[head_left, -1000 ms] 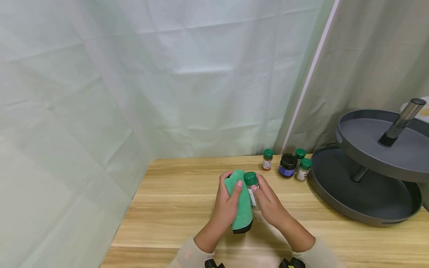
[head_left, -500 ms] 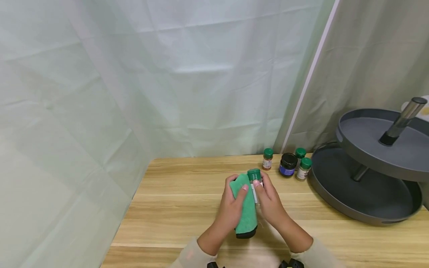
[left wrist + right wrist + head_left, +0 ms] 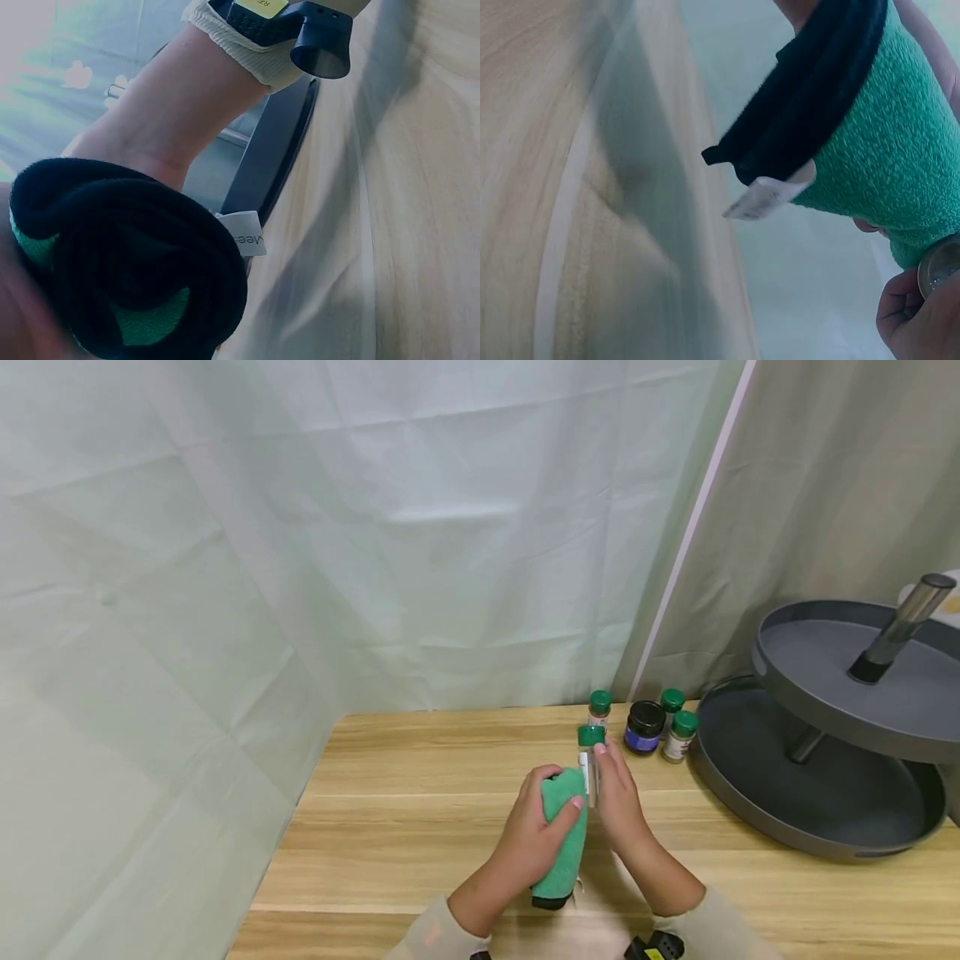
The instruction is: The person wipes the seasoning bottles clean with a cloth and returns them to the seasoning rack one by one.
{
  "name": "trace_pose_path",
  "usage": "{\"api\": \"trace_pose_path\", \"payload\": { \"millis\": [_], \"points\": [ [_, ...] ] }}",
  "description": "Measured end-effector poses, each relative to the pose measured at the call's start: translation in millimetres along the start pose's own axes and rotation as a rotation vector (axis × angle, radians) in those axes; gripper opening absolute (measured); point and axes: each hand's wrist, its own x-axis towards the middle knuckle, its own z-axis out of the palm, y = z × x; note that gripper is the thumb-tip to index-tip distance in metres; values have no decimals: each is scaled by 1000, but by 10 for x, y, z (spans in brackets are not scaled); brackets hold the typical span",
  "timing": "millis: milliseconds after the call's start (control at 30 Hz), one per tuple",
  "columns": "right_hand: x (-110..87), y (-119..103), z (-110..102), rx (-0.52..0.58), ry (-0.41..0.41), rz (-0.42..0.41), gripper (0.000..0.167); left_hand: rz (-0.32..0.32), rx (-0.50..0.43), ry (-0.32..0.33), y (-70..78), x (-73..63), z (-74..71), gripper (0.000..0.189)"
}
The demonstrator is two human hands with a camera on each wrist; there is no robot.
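My left hand grips a rolled green towel with black edging, thumb across its near face. In the left wrist view the dark rolled end of the towel fills the lower left. A small clear spice jar with a green cap and white label is in my right hand, thumb along its side. The jar stands nearly upright just right of the towel's top. Seen from the right wrist, the jar's round base meets the towel's lower end, with curled fingers round it.
Behind the held jar stands another green-capped spice jar. To its right are a black-lidded jar with a blue label and two more green-capped jars. A grey two-tier round tray occupies the right side of the wooden table.
Both hands have shifted right. The right hand has carried the spice jar up and away from me, so it sits higher beside the towel; the towel has come slightly nearer me.
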Motion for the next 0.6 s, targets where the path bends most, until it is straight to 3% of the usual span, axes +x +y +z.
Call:
{"api": "trace_pose_path", "payload": {
  "millis": [100, 333, 600],
  "points": [
    [-10, -1, 20, -6, -17, 27, 57, -8, -28, 40, -10, 16, -9, 44],
    [-54, 19, 73, 2, -129, -30, 51, -18, -116, 110, -31, 80, -87, 43],
    [-62, 51, 117, 22, -156, -27, 38, -54, -243, 150, -34, 122, -193, 41]
  ]
}}
